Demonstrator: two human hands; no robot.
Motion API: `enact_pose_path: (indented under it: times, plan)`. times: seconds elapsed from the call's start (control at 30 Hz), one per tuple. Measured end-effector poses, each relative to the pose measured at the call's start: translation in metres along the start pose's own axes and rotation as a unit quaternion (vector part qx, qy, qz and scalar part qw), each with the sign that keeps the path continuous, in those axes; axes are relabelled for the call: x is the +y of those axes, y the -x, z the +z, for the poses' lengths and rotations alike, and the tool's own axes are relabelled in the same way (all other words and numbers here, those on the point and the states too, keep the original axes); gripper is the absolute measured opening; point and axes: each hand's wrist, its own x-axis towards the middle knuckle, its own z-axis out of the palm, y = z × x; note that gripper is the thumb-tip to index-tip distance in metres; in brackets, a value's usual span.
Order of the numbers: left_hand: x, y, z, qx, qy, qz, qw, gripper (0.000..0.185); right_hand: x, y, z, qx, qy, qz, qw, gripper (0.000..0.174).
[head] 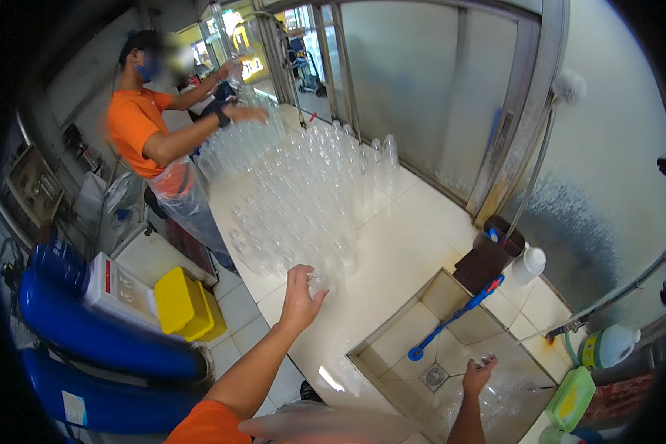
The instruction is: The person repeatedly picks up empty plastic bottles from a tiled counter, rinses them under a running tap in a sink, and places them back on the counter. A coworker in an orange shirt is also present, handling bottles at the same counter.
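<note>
At the near edge of a dense group of clear bottles (305,188) on the tiled counter, my left hand (302,299) curves its thumb and fingers around one clear bottle (318,280). My right hand (478,376) is low over the right side of the tiled sink (391,333). Its fingers are curled around a clear piece, which appears to be a bottle (487,359); most of its shape is hard to make out. More clear bottles (499,397) lie in the sink beside that hand. A blue faucet (449,322) with a red handle reaches over the basin towards the drain (435,377).
Across the counter a co-worker (144,122) in an orange shirt handles bottles. A long-handled brush (569,87) stands in a brown container (499,238) near a white bottle (530,263). A jug (609,345) and green tray (571,397) sit right. Blue drums (111,327) and yellow boxes (183,305) are left.
</note>
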Motion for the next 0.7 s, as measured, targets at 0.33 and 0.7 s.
enact_pose_path:
  times: [0.33, 0.7]
  plan:
    - [-0.013, -0.024, -0.003, -0.005, -0.042, -0.008, 0.999, 0.064, -0.169, -0.07, -0.138, 0.047, 0.113, -0.173, 0.977, 0.072]
    - [-0.019, 0.022, -0.05, 0.063, 0.035, 0.119, 0.99, 0.055, -0.121, 0.01, -0.066, -0.089, -0.257, 0.125, 0.954, 0.064]
